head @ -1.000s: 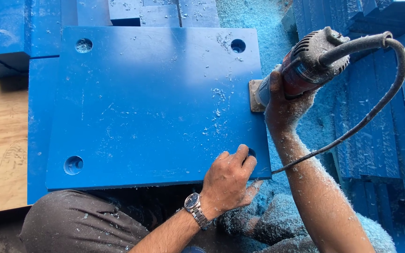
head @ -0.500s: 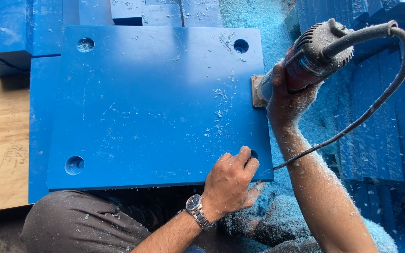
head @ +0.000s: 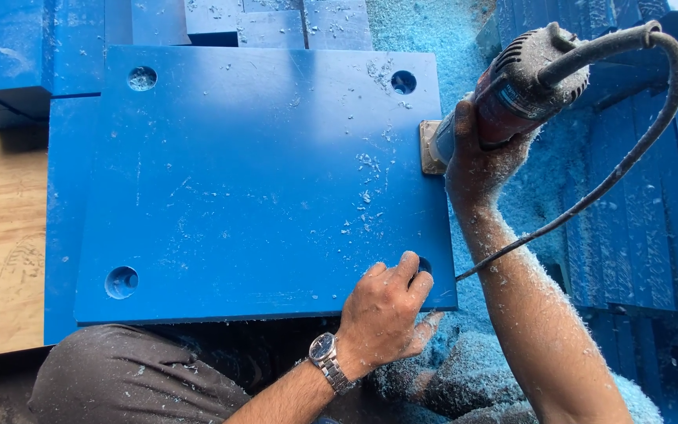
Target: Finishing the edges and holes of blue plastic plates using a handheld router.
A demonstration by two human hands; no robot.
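A large blue plastic panel (head: pixel 260 188) with a round hole near each corner lies flat in front of me. My left hand (head: pixel 386 314), wearing a wristwatch, presses on the panel's near right corner with fingers bent, covering that hole. My right hand (head: pixel 476 161) grips a corded power trimmer (head: pixel 523 86) with a grey and red body. Its base plate sits against the panel's right edge, below the far right hole (head: pixel 403 82).
Blue shavings (head: pixel 464 369) pile thickly to the right and near my legs. Stacked blue panels (head: pixel 653 220) stand at the right and more lie at the far left (head: pixel 9 55). A plywood sheet (head: pixel 1 235) shows at the left. The tool's cord (head: pixel 606 180) loops over my right forearm.
The trimmer has slid slightly along the panel's right edge with my right hand. My left hand stays pressed on the near right corner.
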